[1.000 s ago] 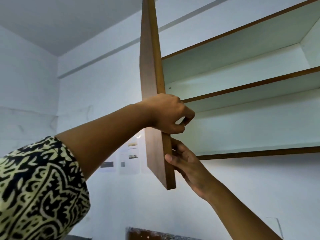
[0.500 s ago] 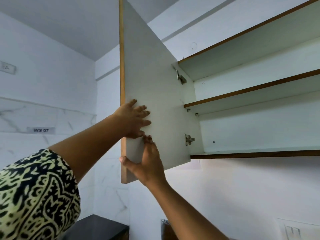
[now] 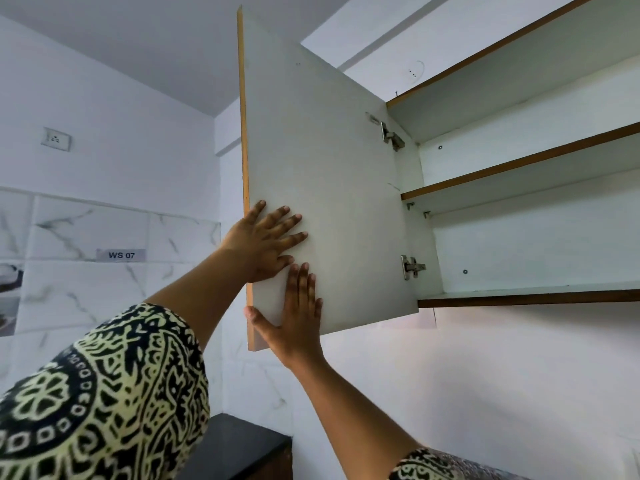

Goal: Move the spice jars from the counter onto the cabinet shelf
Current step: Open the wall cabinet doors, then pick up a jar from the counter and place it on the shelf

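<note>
Nearest the camera, at about seven o'clock, a loose black-and-cream patterned sleeve (image 3: 100, 396) covers the left upper arm, and a bit of the same cloth shows at five o'clock on the right forearm. Both bare forearms reach up toward the centre. The right hand (image 3: 294, 317) lies flat on the pale inner face of the open white cabinet door with a wood-coloured edge (image 3: 325, 188), fingers straight and close together pointing up, thumb spread out to the left near the door's lower corner; it grips nothing. Just above it, touching or nearly touching its fingertips, the left hand (image 3: 265, 242) also presses flat on the door, fingers slightly fanned and pointing toward three o'clock, holding nothing. Two metal hinges (image 3: 412, 267) fasten the door to the cabinet at two and three o'clock. Beyond, the white cabinet shelves with brown front edges (image 3: 519, 176) run off to the right; the parts in sight carry no jars, and no spice jars or counter top with jars appear in view. At six o'clock sits a dark counter corner (image 3: 239, 445). Farthest off, at nine o'clock, the marbled white wall tiles carry a small label reading WS 07 (image 3: 121, 255), with a white wall socket (image 3: 56, 138) above at ten o'clock.
</note>
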Tool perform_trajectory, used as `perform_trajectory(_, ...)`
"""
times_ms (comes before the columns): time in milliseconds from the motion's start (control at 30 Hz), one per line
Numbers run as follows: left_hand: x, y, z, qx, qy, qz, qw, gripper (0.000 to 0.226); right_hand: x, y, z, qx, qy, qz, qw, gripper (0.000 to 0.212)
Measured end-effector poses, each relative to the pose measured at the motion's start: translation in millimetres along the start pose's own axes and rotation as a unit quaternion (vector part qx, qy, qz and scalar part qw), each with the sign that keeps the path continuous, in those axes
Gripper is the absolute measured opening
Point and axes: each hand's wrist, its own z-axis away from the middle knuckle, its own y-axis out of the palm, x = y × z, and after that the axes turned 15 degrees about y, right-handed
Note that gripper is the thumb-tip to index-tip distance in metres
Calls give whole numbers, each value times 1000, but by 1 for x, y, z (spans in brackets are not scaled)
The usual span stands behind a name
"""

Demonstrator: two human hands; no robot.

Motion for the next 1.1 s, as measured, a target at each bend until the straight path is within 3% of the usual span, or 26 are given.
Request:
perform_trajectory(133, -11, -14, -3, 9, -29, 14, 999, 58, -11, -32, -1, 71, -21, -2, 997, 102)
perform_trajectory(233, -34, -32, -8, 3, -44, 47, 998, 56, -36, -70, 3, 71, -9, 4, 997, 75)
perform_trajectory(367, -103, -39, -11, -84, -12, 174, 981, 45, -89, -124, 27, 73, 64, 33, 995, 31)
perform_trajectory(467, -179, -31, -15, -73, 39, 328, 941, 37, -141, -158, 53, 116, 135, 106, 978, 17)
perform_trajectory(600, -304, -6, -25, 8, 145, 483, 864, 37, -223, -189, 99, 209, 210, 182, 938, 18)
perform_trajectory(767, -456, 44, -37, 122, 238, 581, 768, 46, -337, -182, 159, 309, 292, 217, 879, 24)
perform_trajectory(1000, -607, 98, -1, 283, 280, 594, 699, 86, -440, -124, 249, 446, 329, 278, 785, 52)
perform_trajectory(1100, -634, 110, 14, 306, 267, 618, 672, 101, -468, -103, 272, 454, 351, 259, 777, 71)
